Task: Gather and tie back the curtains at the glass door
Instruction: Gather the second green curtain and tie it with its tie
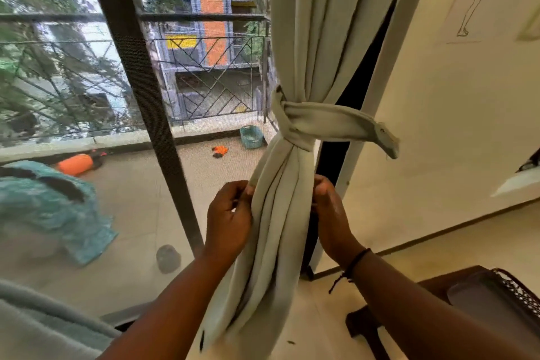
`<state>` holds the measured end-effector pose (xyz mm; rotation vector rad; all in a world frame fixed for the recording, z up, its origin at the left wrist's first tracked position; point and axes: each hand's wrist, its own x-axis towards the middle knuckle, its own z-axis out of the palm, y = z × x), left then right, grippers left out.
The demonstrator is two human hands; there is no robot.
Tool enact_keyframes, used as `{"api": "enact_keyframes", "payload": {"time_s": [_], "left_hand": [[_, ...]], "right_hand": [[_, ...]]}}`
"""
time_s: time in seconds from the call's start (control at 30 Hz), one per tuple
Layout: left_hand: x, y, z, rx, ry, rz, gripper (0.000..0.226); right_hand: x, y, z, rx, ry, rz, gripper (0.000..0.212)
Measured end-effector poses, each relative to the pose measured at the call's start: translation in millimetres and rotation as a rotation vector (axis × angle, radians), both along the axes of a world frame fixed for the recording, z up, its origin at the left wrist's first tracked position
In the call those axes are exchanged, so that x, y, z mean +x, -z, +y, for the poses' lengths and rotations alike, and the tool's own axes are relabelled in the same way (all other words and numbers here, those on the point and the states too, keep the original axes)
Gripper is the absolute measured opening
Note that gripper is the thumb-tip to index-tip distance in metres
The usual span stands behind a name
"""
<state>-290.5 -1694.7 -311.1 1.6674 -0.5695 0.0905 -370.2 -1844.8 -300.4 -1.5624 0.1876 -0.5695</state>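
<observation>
Looking down at the curtain (292,207), I judge the main work on this panel done: the pale cloth is bunched into 1 column at the right side of the glass door (87,96), beside the frame, and a tie-back (309,123) of the same fabric is wrapped around it and knotted, its loose end sticking out to the right. Below the knot the folds hang in a narrow bundle between my 2 hands. My left hand (229,222) pinches the left edge fold between thumb and curled fingertips. My right hand (330,213) is against the right side of the bundle with the thumb up on the cloth; its other fingers are hidden behind the fabric, so I cannot tell whether they grip or only press. What remains here, I think, is just tidying the pleats under the knot. Whether a second curtain on the other side needs tying I cannot see from here.
</observation>
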Motion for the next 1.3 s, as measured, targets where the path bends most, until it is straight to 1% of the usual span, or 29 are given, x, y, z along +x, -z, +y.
{"api": "enact_keyframes", "payload": {"time_s": [0.03,0.07,0.13,0.2,0.23,0.27,0.33,0.4,0.47,0.5,0.57,0.63,0.67,0.7,0.73,0.77,0.8,0.87,0.9,0.93,0.97,1.0,1.03,1.1,1.2,1.27,1.3], "left_hand": [[-2.7,0.3,-6.9,-0.012,-0.079,-0.016,0.014],[-6.1,0.8,-15.8,-0.024,-0.156,-0.013,0.017],[-13.3,1.5,-34.7,-0.067,-0.247,0.057,0.018],[-17.2,3.6,-49.3,-0.090,-0.306,0.101,0.018],[-17.9,4.4,-57.3,-0.082,-0.357,0.086,0.018],[-18.2,4.6,-65.0,-0.063,-0.422,0.056,0.016],[-15.4,3.7,-68.4,-0.024,-0.522,-0.005,0.014],[-15.9,3.6,-70.5,0.029,-0.561,-0.095,0.013],[-18.7,3.2,-71.9,0.004,-0.574,-0.148,0.015],[-20.3,0.9,-72.6,-0.032,-0.581,-0.128,0.017],[-23.8,-3.2,-77.7,-0.083,-0.599,-0.031,0.018],[-32.0,-2.9,-85.2,-0.123,-0.612,0.051,0.023],[-38.5,-1.4,-87.7,-0.134,-0.594,0.049,0.026],[-45.5,1.9,-88.6,-0.141,-0.549,0.013,0.027],[-53.1,6.3,-87.5,-0.125,-0.492,-0.050,0.028],[-59.1,10.8,-84.8,-0.074,-0.430,-0.115,0.035],[-63.8,14.4,-80.2,0.018,-0.369,-0.161,0.048],[-63.4,12.4,-68.9,0.265,-0.302,-0.217,0.079],[-59.1,6.6,-60.8,0.400,-0.341,-0.244,0.085],[-52.2,1.0,-51.2,0.524,-0.421,-0.306,0.082],[-44.3,-3.0,-41.1,0.612,-0.487,-0.387,0.074],[-36.1,-8.8,-31.9,0.677,-0.521,-0.445,0.068],[-28.0,-14.6,-24.4,0.723,-0.529,-0.460,0.065],[-14.4,-19.1,-14.3,0.774,-0.516,-0.449,0.064],[-12.5,-15.5,-22.8,0.735,-0.503,-0.387,0.068],[-16.3,-8.4,-35.2,0.660,-0.498,-0.303,0.072],[-20.4,-3.9,-39.9,0.624,-0.494,-0.277,0.074]], "right_hand": [[-1.4,5.2,-4.9,-0.041,-0.003,-0.015,0.072],[-2.5,8.4,-10.8,-0.061,-0.003,-0.023,0.063],[-5.5,11.0,-23.3,-0.126,-0.007,-0.019,0.039],[-4.5,13.0,-36.6,-0.246,0.006,-0.004,0.013],[-3.9,13.6,-47.2,-0.289,0.029,0.014,0.011],[-4.1,14.2,-59.8,-0.323,0.051,0.032,0.017],[-3.2,14.1,-76.9,-0.342,0.063,0.053,0.021],[-5.3,12.4,-94.7,-0.300,0.032,0.072,0.022],[-7.9,9.7,-110.5,-0.212,-0.003,0.073,0.025],[-8.7,8.3,-115.5,-0.173,-0.011,0.066,0.028],[-12.2,0.7,-118.6,-0.098,-0.031,0.045,0.034],[-19.1,-3.1,-120.7,-0.090,-0.083,-0.035,0.042],[-24.0,-1.9,-121.7,-0.162,-0.143,-0.072,0.046],[-27.9,1.8,-122.2,-0.290,-0.209,-0.064,0.052],[-30.6,5.1,-121.7,-0.434,-0.272,-0.015,0.059],[-30.8,8.5,-121.9,-0.572,-0.299,0.052,0.065],[-28.7,11.2,-123.5,-0.697,-0.290,0.094,0.066],[-19.5,10.3,-135.6,-0.881,-0.195,0.074,0.055],[-13.4,7.2,-145.9,-0.944,-0.127,0.044,0.046],[-8.7,1.9,-159.4,-0.983,-0.059,0.017,0.041],[-5.1,-4.8,-175.0,-1.018,0.001,0.010,0.040],[-1.4,-11.6,-190.4,-1.068,0.054,0.020,0.041],[1.5,-16.9,-202.7,-1.125,0.093,0.035,0.043],[5.3,-19.6,-212.6,-1.181,0.118,0.081,0.042],[7.9,-10.4,-199.1,-1.187,0.142,0.130,0.034],[6.2,-2.6,-182.9,-1.102,0.111,0.148,0.026],[3.1,0.0,-172.5,-1.006,0.066,0.156,0.022]]}}
